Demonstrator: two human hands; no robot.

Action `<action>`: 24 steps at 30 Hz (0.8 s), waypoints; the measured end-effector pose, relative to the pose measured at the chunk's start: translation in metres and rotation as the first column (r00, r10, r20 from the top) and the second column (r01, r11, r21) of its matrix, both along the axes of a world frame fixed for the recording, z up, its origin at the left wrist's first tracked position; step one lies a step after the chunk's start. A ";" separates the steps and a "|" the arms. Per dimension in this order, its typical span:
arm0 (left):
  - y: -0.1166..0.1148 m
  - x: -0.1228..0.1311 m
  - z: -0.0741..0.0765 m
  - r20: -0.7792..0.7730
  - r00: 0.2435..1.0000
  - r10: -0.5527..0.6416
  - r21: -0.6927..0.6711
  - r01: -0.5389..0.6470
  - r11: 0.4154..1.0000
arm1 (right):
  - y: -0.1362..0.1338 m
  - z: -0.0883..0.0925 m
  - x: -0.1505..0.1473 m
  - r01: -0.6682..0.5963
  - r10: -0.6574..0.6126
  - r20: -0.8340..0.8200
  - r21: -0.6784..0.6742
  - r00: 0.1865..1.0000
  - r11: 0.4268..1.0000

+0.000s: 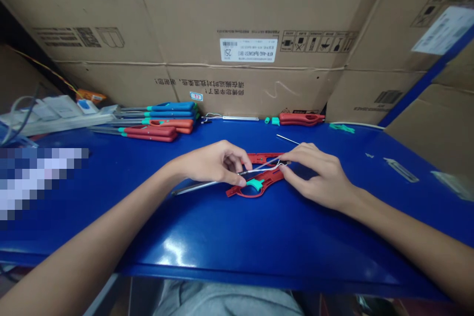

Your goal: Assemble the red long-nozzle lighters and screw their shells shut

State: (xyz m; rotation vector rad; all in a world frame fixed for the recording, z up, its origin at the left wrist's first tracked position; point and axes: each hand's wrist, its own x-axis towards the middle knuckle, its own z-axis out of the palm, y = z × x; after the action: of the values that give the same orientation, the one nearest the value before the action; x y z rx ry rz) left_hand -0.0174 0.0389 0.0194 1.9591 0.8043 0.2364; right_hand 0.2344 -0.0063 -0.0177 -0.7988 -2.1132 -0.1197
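Note:
Two red plastic shell halves lie on the blue table; the nearer red shell (252, 192) has a looped handle with a green trigger piece (255, 184) in it, and the farther red shell (261, 158) is partly covered. My left hand (222, 164) pinches the joint between a metal tube (196, 187) and thin white wires (262, 170). The tube points down to the left. My right hand (314, 170) has thumb and fingertips closed on the wires' other end and a small dark part over the shell's right end.
Assembled lighters with blue, orange and red handles (159, 132) are stacked at the back left beside a power strip (62, 121). Red shells (300, 119), green pieces (341, 128) and a thin metal rod (288, 139) lie behind. Cardboard (185, 24) walls the back.

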 end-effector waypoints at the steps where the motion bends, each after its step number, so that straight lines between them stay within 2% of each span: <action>1: 0.000 0.000 0.000 0.000 1.000 0.003 0.000 -0.003 1.000 | 0.000 0.000 0.000 0.011 -0.011 0.005 0.005 1.000 1.000; 12: 0.003 -0.002 -0.001 -0.008 1.000 0.015 0.030 -0.015 0.999 | 0.004 0.004 0.003 0.028 -0.028 -0.013 0.040 1.000 0.999; 20: 0.004 -0.002 -0.002 0.000 0.997 0.075 -0.026 -0.075 0.997 | 0.011 0.008 0.014 0.090 -0.090 -0.012 0.062 0.996 0.994; 24: 0.003 -0.002 0.000 -0.001 0.995 0.102 -0.009 -0.102 0.995 | 0.016 0.013 0.020 0.136 -0.135 -0.012 0.059 0.991 0.989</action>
State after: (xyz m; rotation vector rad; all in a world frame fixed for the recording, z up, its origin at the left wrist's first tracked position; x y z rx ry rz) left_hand -0.0199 0.0422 0.0191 1.9117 0.9061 0.2923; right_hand 0.2542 0.0098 -0.0051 -0.9051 -2.0376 -0.2508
